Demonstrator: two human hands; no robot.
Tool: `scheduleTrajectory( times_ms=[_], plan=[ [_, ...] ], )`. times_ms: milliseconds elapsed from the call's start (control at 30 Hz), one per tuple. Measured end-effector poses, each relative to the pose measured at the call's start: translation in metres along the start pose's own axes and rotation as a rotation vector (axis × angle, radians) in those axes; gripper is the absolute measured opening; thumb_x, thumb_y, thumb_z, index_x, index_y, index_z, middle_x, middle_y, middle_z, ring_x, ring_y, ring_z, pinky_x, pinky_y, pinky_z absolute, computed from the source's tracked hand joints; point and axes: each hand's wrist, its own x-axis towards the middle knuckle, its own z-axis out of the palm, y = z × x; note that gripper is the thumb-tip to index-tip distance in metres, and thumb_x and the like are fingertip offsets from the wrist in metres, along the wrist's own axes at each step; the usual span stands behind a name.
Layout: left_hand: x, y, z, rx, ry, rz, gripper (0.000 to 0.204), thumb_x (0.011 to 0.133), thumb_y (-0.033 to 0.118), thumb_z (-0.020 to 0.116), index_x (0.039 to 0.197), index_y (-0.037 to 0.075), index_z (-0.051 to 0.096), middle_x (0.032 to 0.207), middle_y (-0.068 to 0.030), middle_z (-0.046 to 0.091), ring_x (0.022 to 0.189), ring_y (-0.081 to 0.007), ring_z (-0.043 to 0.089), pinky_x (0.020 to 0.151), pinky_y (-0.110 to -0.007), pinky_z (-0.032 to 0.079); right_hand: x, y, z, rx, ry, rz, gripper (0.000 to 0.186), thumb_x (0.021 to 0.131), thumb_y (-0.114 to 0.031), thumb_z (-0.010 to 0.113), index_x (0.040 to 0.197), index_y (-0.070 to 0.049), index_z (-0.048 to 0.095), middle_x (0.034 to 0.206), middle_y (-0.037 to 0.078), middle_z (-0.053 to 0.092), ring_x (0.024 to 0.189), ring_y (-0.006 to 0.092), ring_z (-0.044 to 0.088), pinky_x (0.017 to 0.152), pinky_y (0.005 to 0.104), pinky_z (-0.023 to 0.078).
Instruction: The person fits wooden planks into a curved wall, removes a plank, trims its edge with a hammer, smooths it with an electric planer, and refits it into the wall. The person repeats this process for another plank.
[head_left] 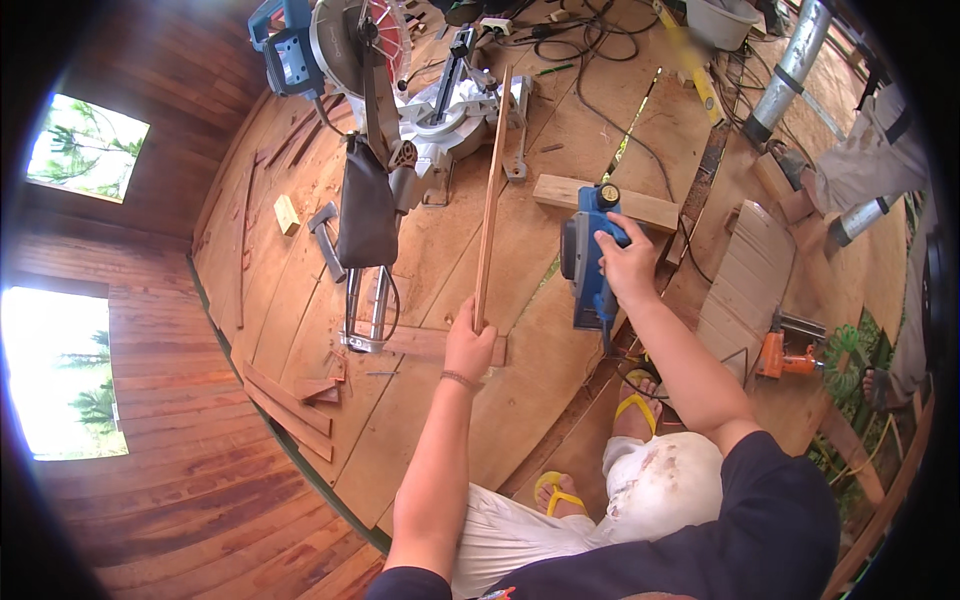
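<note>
My left hand [470, 343] is closed round the near end of a long thin wooden strip [491, 205], which points away from me past the saw. In my right hand [630, 260] is a blue electric hand planer [592, 262], gripped by its handle, with its cord running down from the rear end. The planer is to the right of the strip and apart from it. Just beyond the planer lies a pale wooden block [640, 204] on the plywood floor. Under the near end of the strip a flat reddish board [430, 345] rests on the floor.
A mitre saw [375, 60] with a dark dust bag [366, 205] stands ahead on the left. A hammer [327, 240] lies beside it. To the right are a yellow level [706, 95], an orange nail gun [787, 350], cords [590, 40] and another person's leg [865, 160].
</note>
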Motion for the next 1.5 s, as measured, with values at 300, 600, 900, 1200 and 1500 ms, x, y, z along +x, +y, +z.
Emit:
scheduleTrajectory(
  times_ms=[300, 600, 900, 1200, 1500],
  plan=[
    [-0.028, 0.029, -0.04, -0.254, -0.159, -0.127, 0.018, 0.095, 0.015, 0.059, 0.101, 0.0, 0.067, 0.088, -0.0032, 0.067, 0.082, -0.0122, 0.062, 0.074, -0.031, 0.051, 0.004, 0.042, 0.028, -0.328, 0.131, -0.331, 0.044, 0.089, -0.017, 0.072, 0.132, -0.01, 0.065, 0.116, 0.024, 0.071, 0.107, 0.0379, 0.069, 0.096, 0.0422, 0.052],
    [-0.02, 0.046, -0.081, -0.18, -0.088, -0.04, 0.039, 0.092, 0.012, 0.059, 0.13, 0.002, 0.061, 0.111, -0.0095, 0.069, 0.102, -0.0196, 0.065, 0.089, -0.035, 0.051, 0.001, 0.037, 0.016, -0.552, -0.07, -0.144, 0.074, 0.087, -0.026, 0.074, 0.153, -0.012, 0.043, 0.135, 0.024, 0.061, 0.124, 0.0413, 0.059, 0.106, 0.0458, 0.047],
    [-0.095, 0.231, -0.202, 0.225, 0.346, 0.127, 0.078, 0.084, 0.015, 0.069, 0.154, 0.005, 0.034, 0.141, -0.0263, 0.05, 0.131, -0.0436, 0.049, 0.11, -0.049, 0.041, -0.108, -0.179, -0.107, -0.754, -0.334, -0.115, 0.079, 0.084, -0.024, 0.078, 0.15, -0.001, 0.044, 0.132, 0.023, 0.059, 0.125, 0.0377, 0.057, 0.107, 0.0455, 0.045],
    [-0.234, 0.427, -0.428, -0.123, 0.746, 0.242, 0.075, 0.084, 0.017, 0.076, 0.148, -0.001, 0.041, 0.133, -0.0212, 0.058, 0.127, -0.0342, 0.057, 0.109, -0.042, 0.045, -0.236, -0.442, -0.037, -0.834, -1.162, -0.262, 0.064, 0.084, -0.028, 0.082, 0.139, -0.004, 0.059, 0.111, 0.019, 0.072, 0.102, 0.032, 0.07, 0.09, 0.0409, 0.055],
    [-0.406, 0.477, -0.612, -0.202, 1.272, 0.214, 0.062, 0.092, 0.021, 0.076, 0.141, 0.002, 0.042, 0.115, -0.0066, 0.057, 0.103, -0.0153, 0.056, 0.089, -0.032, 0.049, -0.344, -0.493, 0.135, -0.804, -1.861, -0.603, 0.082, 0.076, -0.027, 0.089, 0.146, -0.004, 0.052, 0.112, 0.013, 0.071, 0.099, 0.025, 0.069, 0.088, 0.0397, 0.056]
  ],
)
